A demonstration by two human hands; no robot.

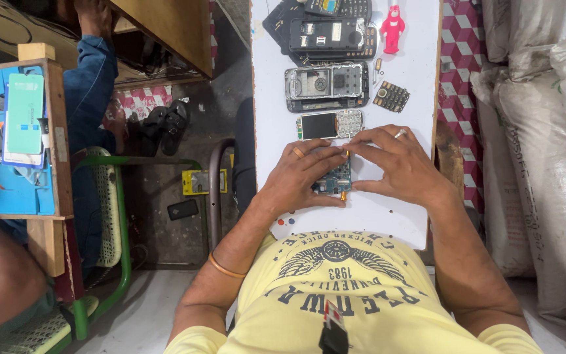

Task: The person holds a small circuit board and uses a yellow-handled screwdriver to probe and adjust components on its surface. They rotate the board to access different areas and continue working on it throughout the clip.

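Both hands are engaged over a small blue-green circuit board (337, 178) lying on the near part of the white desk (420, 98). The left hand (296, 177) rests flat over the board's left side, fingers curled down onto it and pinning it in place. The right hand (397, 164) closes in from the right, its fingertips (352, 147) pinched narrow at the board's far edge; whether they grip a small tool or part there cannot be told. A small brass-coloured piece (343, 195) lies just beside the board's near edge. Just beyond the hands lies a screen-and-keypad module (330, 124); farther still, an opened phone frame (327, 85), a loose keypad mat (391, 96) to its right, a dark phone back shell (327, 36) and a pink figure (392, 29). In my judgement the step in hand is fine work on the bare board, with disassembly already done. The next move calls for the left hand to hold the board steady while the right works precisely, keeping the loose pieces from scattering.
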